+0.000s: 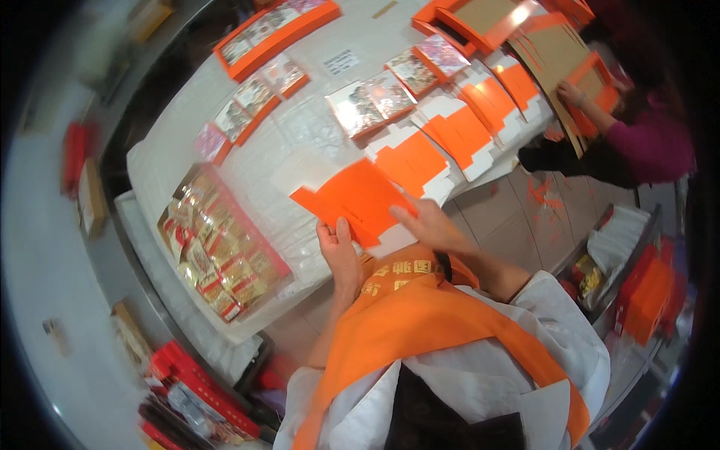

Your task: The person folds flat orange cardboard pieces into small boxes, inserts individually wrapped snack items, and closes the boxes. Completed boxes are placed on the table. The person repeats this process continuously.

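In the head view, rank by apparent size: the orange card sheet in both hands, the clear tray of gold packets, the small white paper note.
1. Clear tray of gold packets
2. Orange card sheet
3. White paper note, though it lies farther off.

A: What colour is the flat carton blank (pixel 358 201) under the hands?
B: Bright orange on its face, white along the flaps, like the blanks (pixel 457 131) beside it.
A: And the worktop (pixel 180 127)?
B: White. The clear tray (pixel 219 244) holds gold, red and yellow packets; the apron (pixel 420 319) is orange with yellow characters.

clear snack packets (pixel 217 251) left | orange-white flat cartons (pixel 457 135) right | white label (pixel 341 61) top
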{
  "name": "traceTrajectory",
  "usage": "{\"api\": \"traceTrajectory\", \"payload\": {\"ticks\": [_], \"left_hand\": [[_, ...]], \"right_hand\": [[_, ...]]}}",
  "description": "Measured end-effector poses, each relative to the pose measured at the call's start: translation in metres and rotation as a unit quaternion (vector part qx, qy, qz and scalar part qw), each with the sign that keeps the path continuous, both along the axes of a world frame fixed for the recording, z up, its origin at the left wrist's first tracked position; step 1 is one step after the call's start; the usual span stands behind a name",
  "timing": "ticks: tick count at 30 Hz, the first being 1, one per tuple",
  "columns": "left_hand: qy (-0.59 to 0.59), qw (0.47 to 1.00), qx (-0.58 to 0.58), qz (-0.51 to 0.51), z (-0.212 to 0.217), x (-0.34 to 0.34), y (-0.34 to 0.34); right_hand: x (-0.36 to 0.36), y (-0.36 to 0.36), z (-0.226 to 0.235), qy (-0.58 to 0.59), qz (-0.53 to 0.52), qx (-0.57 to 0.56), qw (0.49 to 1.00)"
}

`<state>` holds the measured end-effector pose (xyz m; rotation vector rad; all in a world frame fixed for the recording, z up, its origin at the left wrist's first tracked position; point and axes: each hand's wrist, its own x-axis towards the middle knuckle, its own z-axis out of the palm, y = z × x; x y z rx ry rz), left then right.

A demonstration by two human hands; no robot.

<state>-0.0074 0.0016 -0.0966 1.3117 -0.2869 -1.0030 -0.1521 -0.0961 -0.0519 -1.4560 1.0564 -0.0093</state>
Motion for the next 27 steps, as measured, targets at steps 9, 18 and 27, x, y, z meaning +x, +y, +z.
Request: {"api": "traceTrajectory", "payload": {"ticks": [9,18,27], "left_hand": [[0.229,0.965,0.096,-0.085,-0.146,-0.068,-0.077],[-0.002,0.966,0.255,-0.031,-0.227,-0.099,-0.112],[-0.189,0.927,0.319,-0.052,-0.179,-0.119,-0.118]], "right_hand": [[-0.127,-0.061,-0.142,-0.015,-0.231,-0.102,0.967],[-0.270,-0.257,-0.241,0.245,-0.085,-0.493,0.830],[-0.221,-0.279,-0.248,0.376,0.004,-0.407,0.832]]}}
